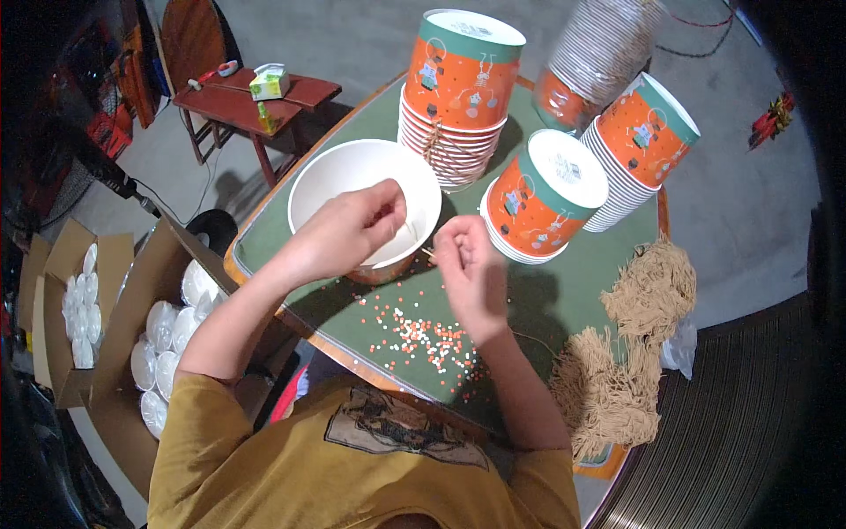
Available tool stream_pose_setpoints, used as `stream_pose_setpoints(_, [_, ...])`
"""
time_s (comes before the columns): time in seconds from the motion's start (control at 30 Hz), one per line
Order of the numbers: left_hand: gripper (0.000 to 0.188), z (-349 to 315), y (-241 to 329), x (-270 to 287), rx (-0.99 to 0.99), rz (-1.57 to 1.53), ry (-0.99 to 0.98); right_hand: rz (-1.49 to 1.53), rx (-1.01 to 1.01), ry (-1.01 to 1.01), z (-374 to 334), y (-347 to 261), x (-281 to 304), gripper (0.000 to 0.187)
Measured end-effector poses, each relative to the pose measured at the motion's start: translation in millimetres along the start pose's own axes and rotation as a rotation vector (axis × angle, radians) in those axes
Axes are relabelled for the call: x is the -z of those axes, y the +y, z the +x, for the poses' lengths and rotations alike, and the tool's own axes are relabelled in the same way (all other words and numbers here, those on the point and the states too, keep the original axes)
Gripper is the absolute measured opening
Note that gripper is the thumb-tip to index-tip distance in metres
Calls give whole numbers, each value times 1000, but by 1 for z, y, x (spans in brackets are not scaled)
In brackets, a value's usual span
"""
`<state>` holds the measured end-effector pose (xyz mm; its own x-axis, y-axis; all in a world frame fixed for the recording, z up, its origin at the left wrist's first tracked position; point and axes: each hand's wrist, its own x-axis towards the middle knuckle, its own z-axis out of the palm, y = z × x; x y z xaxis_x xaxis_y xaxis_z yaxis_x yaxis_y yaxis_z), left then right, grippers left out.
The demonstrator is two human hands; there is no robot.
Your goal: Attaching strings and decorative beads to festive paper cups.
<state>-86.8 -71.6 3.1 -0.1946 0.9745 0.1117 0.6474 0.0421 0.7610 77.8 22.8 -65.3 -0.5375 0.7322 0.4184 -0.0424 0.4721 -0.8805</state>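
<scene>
A white paper bucket [319, 167] stands upright on the table with its open mouth facing me. My left hand [348, 227] is over its near rim, fingers pinched together; a thin strand shows beside the fingertips, but what they grip is hidden. To the right of the bucket, my right hand [471, 269] is closed on a tan cord [429, 254], whose short end pokes out toward the bucket. Small orange and white round bits [427, 342] lie scattered on the green tabletop [352, 322] below my hands.
Stacked orange buckets [467, 79] stand upside down at the back, with another stack [546, 198] nearer and one [639, 145] at right. A clear-wrapped stack [599, 62] lies behind. Tan cord bundles [652, 291] cover the right edge. Open cartons [132, 353] of white lids stand left.
</scene>
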Motion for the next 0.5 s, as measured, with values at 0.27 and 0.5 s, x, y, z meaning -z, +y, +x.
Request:
stream_pose_setpoints(0.27, [16, 4, 6, -7, -55, -382, 8, 43, -52, -201, 15, -17, 2, 9])
stream_pose_setpoints(0.5, [27, 6, -5, -15, 29, -527, -136, 602, -343, -270, 22, -35, 4, 12])
